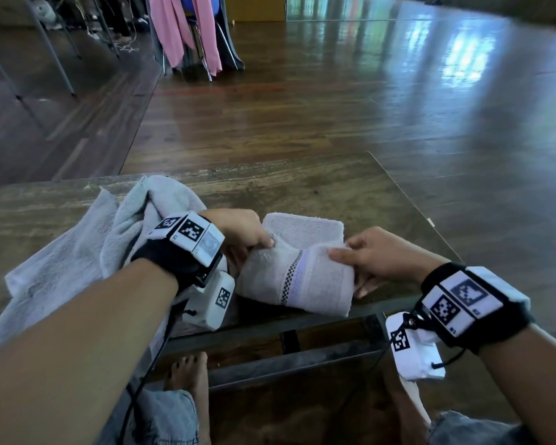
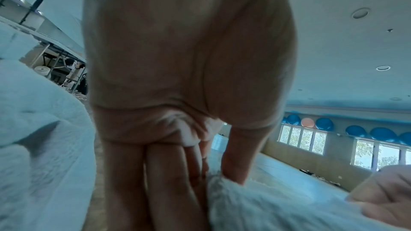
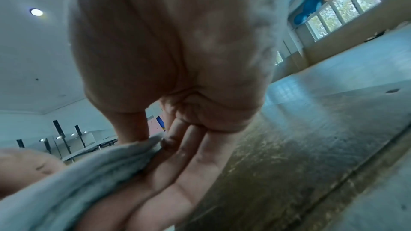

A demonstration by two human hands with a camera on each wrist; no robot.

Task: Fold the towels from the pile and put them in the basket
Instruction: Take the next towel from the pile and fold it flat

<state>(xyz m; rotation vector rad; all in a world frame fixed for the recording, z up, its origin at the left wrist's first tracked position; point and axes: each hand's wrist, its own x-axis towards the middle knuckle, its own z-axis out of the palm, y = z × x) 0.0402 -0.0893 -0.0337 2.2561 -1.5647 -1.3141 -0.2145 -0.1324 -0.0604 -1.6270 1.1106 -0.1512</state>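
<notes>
Here, a worn wooden table (image 1: 350, 200); beyond, glossy wood floor (image 1: 334, 101).

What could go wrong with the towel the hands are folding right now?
The folded towel sits right at the table's near edge, so a nudge might tip it onto the floor. The left hand and right hand pinch only its top corners, so letting go early could let the fold spring open. The loose towel pile also hangs over the edge and might slide off.
</notes>
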